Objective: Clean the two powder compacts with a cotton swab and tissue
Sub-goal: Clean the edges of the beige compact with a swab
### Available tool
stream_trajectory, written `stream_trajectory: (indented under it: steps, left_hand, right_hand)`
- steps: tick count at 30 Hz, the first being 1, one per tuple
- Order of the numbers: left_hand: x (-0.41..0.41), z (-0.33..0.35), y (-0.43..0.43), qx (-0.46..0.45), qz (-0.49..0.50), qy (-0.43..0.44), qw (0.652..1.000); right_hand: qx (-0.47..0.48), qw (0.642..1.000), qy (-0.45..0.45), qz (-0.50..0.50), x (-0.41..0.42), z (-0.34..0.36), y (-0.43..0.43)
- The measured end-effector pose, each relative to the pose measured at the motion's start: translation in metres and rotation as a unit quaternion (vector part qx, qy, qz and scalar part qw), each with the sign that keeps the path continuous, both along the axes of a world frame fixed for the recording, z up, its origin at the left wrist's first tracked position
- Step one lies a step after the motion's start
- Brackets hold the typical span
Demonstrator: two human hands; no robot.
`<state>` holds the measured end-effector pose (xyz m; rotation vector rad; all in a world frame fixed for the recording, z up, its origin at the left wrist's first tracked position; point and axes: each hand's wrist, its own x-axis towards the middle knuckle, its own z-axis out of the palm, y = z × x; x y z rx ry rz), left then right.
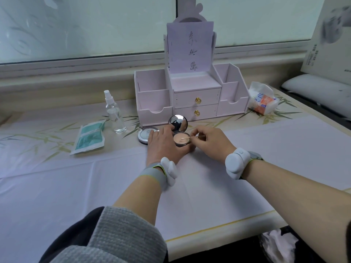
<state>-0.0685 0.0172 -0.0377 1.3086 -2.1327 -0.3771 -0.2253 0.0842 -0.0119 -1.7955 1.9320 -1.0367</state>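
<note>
An open powder compact (181, 139) lies on the table with its mirror lid (178, 123) standing up and beige powder showing. My left hand (163, 146) wraps around its left side and holds it steady. My right hand (209, 142) pinches a wooden-stemmed cotton swab (190, 138), whose tip rests on the powder pan. A second compact (145, 135), silver and closed, lies just left of my left hand, partly covered by it. A tissue pack (263, 99) stands at the back right.
A white desk organizer (191, 93) with two drawers stands behind the compacts. A clear spray bottle (115, 112) and a green packet (89, 136) sit to the left. White paper (95, 186) covers the near table. A crumpled tissue (277, 242) lies below the table edge.
</note>
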Motion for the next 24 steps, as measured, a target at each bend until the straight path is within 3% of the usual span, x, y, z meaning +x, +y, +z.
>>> stream_trajectory:
  steps: [24]
  left_hand:
    - [0.0,-0.002,-0.006,0.02,-0.003,0.036,0.999]
  right_hand:
    - [-0.002,0.997,-0.012,-0.079,0.018,-0.012,-0.032]
